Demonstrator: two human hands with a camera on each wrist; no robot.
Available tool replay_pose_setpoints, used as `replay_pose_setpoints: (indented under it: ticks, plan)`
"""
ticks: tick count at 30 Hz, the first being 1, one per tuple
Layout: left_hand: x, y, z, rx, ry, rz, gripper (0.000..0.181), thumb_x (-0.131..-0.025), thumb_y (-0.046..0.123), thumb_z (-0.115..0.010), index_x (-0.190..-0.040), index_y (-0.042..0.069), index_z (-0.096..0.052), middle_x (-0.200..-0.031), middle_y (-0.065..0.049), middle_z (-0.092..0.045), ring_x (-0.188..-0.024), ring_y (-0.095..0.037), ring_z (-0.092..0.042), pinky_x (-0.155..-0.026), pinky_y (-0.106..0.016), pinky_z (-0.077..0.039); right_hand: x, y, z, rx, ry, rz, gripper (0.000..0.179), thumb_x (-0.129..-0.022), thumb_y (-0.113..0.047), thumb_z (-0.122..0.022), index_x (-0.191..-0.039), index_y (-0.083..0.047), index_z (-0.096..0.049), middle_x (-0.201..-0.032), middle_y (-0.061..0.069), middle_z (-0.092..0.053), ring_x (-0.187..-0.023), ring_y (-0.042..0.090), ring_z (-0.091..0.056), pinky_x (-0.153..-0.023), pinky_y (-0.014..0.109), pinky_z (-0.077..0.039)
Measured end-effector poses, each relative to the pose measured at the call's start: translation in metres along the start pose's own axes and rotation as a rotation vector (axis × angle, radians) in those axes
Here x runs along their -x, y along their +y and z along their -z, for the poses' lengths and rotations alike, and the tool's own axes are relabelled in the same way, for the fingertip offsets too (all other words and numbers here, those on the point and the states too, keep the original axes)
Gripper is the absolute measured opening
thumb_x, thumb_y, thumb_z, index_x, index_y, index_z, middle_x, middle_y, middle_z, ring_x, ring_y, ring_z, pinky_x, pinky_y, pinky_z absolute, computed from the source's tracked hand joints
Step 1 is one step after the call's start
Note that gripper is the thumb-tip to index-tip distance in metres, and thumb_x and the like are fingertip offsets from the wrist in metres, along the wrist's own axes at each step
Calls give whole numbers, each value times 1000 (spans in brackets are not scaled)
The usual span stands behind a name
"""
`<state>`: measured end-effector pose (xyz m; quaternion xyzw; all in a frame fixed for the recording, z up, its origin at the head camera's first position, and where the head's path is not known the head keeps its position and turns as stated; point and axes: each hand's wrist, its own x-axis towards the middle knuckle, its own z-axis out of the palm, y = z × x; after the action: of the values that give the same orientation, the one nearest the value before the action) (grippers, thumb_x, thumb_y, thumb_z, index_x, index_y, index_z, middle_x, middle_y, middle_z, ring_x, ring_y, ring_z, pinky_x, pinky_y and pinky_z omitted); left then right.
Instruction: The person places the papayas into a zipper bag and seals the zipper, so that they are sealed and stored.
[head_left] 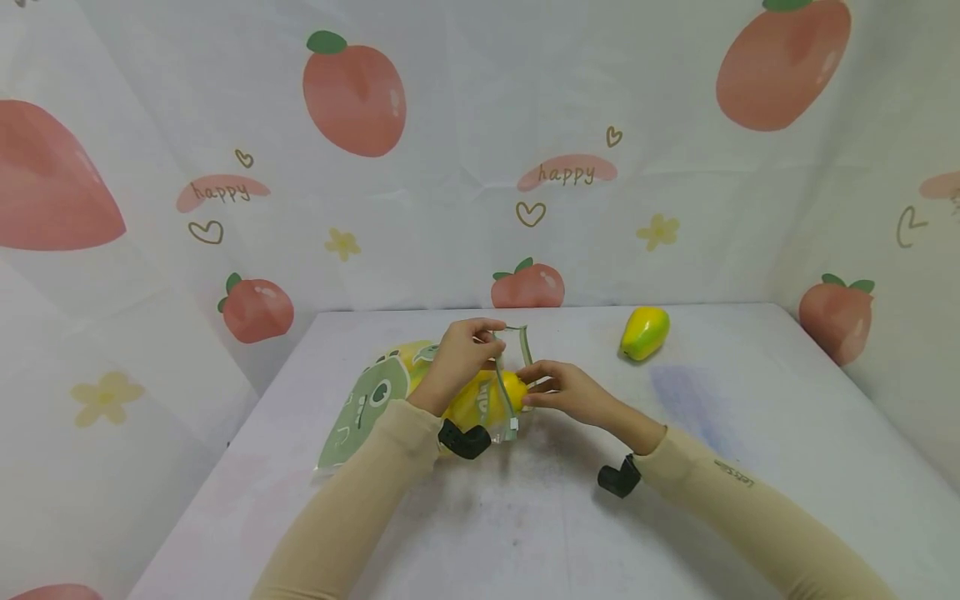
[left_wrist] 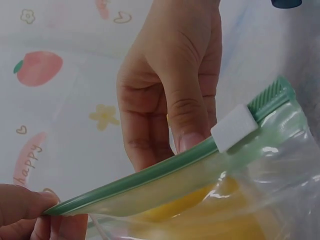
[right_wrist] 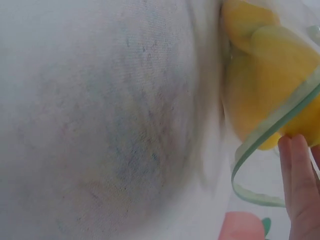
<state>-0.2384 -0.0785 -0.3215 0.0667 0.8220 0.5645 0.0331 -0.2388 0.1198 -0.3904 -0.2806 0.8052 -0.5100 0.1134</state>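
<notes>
A clear zip bag with a green cartoon print and green zip edges lies tilted on the table, its mouth facing right. My left hand pinches the upper zip edge between thumb and fingers. Inside the bag, near its mouth, is a yellow papaya; more yellow fruit sits behind it. At the mouth, my right hand touches the papaya's end with its fingertips, the fingers nearly straight. A white slider sits near one end of the zip.
Another papaya, yellow and green, lies on the table at the back right. A fruit-printed cloth hangs behind and along the sides. Dark wrist cameras are strapped at both wrists.
</notes>
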Motion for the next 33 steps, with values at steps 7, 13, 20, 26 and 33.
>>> replay_pose_setpoints:
  ticks: [7, 13, 20, 26, 33]
  plan:
    - [0, -1, 1, 0, -10, -11, 35, -91, 3, -62, -125, 1, -63, -87, -6, -54, -79, -19, -58, -75, -33, -60, -2, -1, -3, 47, 22, -56, 32, -89, -15, -69, -117, -1, -65, -111, 14, -66, -97, 26, -67, -85, 35, -57]
    - [1, -1, 2, 10, -10, -17, 36, -90, 3, -63, -126, 1, -62, -86, -6, -53, -78, -18, -58, -74, -33, -60, -4, -1, -3, 55, 25, -64, 26, -90, -11, -68, -113, -1, -67, -101, 10, -67, -88, 20, -66, -79, 30, -57]
    - [0, 0, 2, 16, -13, -21, 35, -91, 3, -62, -126, 0, -62, -86, -5, -52, -77, -17, -57, -74, -33, -60, -2, -4, 2, 47, 43, -58, 26, -89, -10, -68, -113, 0, -67, -103, 13, -67, -89, 21, -66, -80, 32, -58]
    - [1, 1, 3, 24, -9, -7, 36, -91, 3, -62, -126, 0, -62, -86, -5, -52, -77, -16, -57, -75, -33, -60, 0, -2, 10, 50, 52, -18, 34, -89, -12, -68, -119, 3, -64, -114, 19, -65, -95, 25, -67, -84, 34, -57]
    - [0, -1, 3, 42, -7, -8, 35, -91, 2, -62, -126, 0, -62, -86, -4, -52, -76, -16, -58, -75, -34, -60, 3, 0, 22, 26, 72, 21, 41, -89, -13, -69, -125, 2, -58, -119, 21, -62, -106, 33, -65, -88, 37, -57]
